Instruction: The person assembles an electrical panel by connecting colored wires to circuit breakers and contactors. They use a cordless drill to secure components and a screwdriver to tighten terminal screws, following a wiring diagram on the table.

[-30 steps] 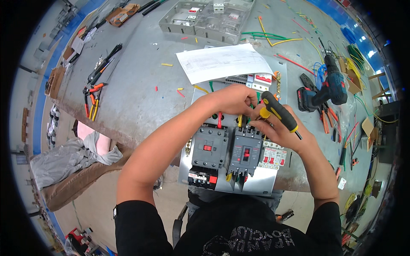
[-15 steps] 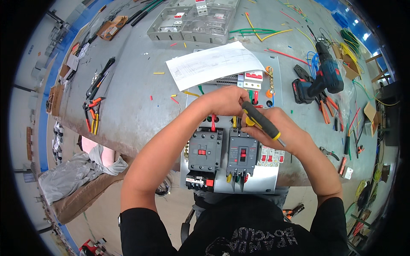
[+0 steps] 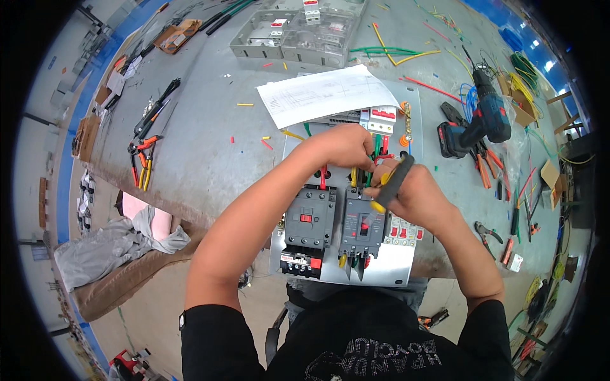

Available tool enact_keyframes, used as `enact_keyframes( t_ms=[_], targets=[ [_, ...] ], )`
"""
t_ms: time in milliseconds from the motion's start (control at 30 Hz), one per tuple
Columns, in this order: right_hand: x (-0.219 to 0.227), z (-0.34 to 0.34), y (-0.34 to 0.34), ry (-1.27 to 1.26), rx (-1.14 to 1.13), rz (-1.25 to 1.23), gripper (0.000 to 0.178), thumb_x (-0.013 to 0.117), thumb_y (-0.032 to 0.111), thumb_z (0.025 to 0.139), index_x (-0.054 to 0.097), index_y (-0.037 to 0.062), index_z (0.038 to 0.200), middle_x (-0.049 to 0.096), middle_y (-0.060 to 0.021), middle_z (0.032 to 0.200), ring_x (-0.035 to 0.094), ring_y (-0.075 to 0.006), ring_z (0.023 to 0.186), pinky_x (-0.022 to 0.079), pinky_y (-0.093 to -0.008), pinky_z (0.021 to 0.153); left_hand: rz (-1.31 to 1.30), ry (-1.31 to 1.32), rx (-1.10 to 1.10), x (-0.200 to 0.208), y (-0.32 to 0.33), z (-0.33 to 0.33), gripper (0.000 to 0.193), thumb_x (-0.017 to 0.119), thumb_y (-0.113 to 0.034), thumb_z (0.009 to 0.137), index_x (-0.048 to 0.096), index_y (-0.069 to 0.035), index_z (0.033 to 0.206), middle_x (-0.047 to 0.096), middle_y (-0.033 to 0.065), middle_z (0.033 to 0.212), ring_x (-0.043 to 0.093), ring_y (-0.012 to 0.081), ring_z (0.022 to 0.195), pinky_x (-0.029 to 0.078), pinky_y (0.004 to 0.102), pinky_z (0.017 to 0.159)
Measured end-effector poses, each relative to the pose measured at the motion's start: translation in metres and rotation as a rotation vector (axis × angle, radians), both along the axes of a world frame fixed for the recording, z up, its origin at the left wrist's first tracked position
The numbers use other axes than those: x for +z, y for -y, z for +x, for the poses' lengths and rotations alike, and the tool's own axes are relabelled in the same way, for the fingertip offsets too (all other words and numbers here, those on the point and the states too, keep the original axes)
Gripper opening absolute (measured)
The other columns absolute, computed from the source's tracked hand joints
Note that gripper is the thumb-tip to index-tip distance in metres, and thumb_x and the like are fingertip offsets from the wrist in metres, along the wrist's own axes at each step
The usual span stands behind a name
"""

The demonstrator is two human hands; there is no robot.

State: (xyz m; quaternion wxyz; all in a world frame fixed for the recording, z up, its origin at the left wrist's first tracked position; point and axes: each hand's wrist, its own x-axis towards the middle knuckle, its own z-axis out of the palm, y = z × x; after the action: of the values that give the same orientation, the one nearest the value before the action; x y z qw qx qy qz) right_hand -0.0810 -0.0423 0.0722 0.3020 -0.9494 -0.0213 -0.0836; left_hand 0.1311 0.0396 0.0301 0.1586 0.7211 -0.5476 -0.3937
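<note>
A screwdriver (image 3: 396, 180) with a dark grey and yellow handle is in my right hand (image 3: 420, 194), slanting across the closed fingers. Its shaft is blurred. My left hand (image 3: 346, 146) has its fingers pinched together beside the right fingertips, among red and green wires (image 3: 385, 145); what it pinches is hidden. Just below both hands sits a moulded-case circuit breaker (image 3: 361, 223) with a red toggle. Left of it, a dark grey contactor (image 3: 310, 214) is mounted above a thermal overload relay (image 3: 300, 263). These devices stand on a metal mounting plate (image 3: 389, 273).
A paper sheet (image 3: 327, 95) covers part of the plate's far end. A cordless drill (image 3: 480, 120) and orange-handled pliers (image 3: 483, 168) lie right. More pliers (image 3: 143, 162) lie left. A grey plastic enclosure (image 3: 292, 38) stands at the back, with wire scraps scattered around.
The screwdriver has swung in my right hand, its handle now tilting up to the right. My left hand stays by the wires. The whole view has shifted slightly.
</note>
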Motion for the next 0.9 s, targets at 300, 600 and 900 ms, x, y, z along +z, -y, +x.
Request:
enact_keyframes(
  t_ms=[300, 600, 900],
  targets=[
    [-0.007, 0.002, -0.004, -0.116, -0.070, -0.130, 0.023, 0.079, 0.017, 0.088, 0.070, 0.0045, 0.105, 0.070, -0.0137, 0.088, 0.070, -0.0354, 0.075, 0.056, -0.0450, 0.068, -0.013, 0.042, 0.065, -0.003, 0.005, -0.010, 0.031, 0.084, -0.023, 0.073, 0.080, -0.005, 0.098, 0.078, 0.0146, 0.091, 0.074, 0.0281, 0.086, 0.057, 0.0386, 0.080],
    [-0.010, -0.003, -0.009, 0.012, -0.027, 0.065, 0.013, 0.077, 0.015, 0.090, 0.073, 0.0030, 0.092, 0.070, -0.0138, 0.090, 0.070, -0.0369, 0.080, 0.056, -0.0465, 0.070, -0.017, 0.106, 0.028, -0.004, 0.005, -0.006, 0.031, 0.083, -0.025, 0.071, 0.081, -0.007, 0.096, 0.078, 0.0135, 0.092, 0.074, 0.0296, 0.086, 0.057, 0.0400, 0.080],
    [0.002, 0.004, -0.018, -0.023, -0.153, -0.060, 0.021, 0.083, 0.018, 0.087, 0.071, 0.0062, 0.099, 0.068, -0.0128, 0.087, 0.069, -0.0363, 0.076, 0.055, -0.0459, 0.067, 0.090, 0.140, 0.004, 0.008, 0.012, -0.011, 0.030, 0.086, -0.024, 0.070, 0.081, -0.009, 0.095, 0.078, 0.0121, 0.092, 0.073, 0.0279, 0.091, 0.057, 0.0394, 0.081]
  ],
)
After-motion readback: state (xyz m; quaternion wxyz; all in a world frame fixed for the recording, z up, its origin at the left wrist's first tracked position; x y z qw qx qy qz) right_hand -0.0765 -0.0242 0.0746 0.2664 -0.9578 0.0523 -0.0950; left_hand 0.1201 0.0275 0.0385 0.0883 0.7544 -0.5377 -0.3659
